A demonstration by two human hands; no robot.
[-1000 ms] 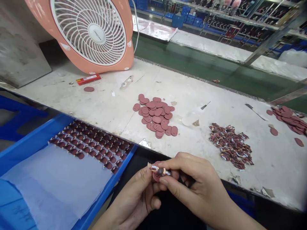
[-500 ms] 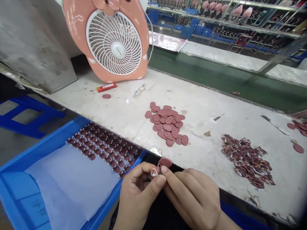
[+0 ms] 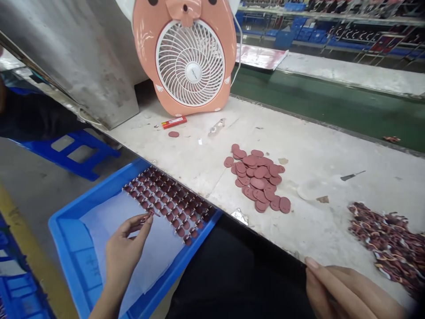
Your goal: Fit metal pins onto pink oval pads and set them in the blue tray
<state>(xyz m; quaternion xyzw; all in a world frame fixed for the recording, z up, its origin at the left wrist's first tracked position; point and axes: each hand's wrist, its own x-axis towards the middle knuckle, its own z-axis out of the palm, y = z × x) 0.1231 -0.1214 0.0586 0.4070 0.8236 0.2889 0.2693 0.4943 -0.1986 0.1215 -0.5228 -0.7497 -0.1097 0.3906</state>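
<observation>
My left hand point(image 3: 128, 248) is over the blue tray point(image 3: 79, 279), pinching a small dark red oval piece point(image 3: 152, 214) with a bit attached between thumb and fingertips. Beneath it in the tray, rows of similar assembled pieces point(image 3: 166, 199) lie on a white sheet point(image 3: 146, 261). At the table's front edge, my right hand point(image 3: 345, 288) is partly cut off by the frame, its fingers loosely stretched with nothing seen in them. Closest to it is a heap of small dark red knotted strips point(image 3: 388, 241). A pile of flat red ovals point(image 3: 260, 177) lies mid-table.
A pink animal-shaped fan point(image 3: 194, 71) stands at the back of the table point(image 3: 308, 150). Near it lie a red box point(image 3: 174, 122) and a single oval point(image 3: 173, 134). A thin tool point(image 3: 352, 176) rests to the right. A blue stool point(image 3: 78, 153) is at left.
My hands have parted. The left one carried the piece leftward over the tray; the right one moved right, towards the heap of strips. The view has swung left.
</observation>
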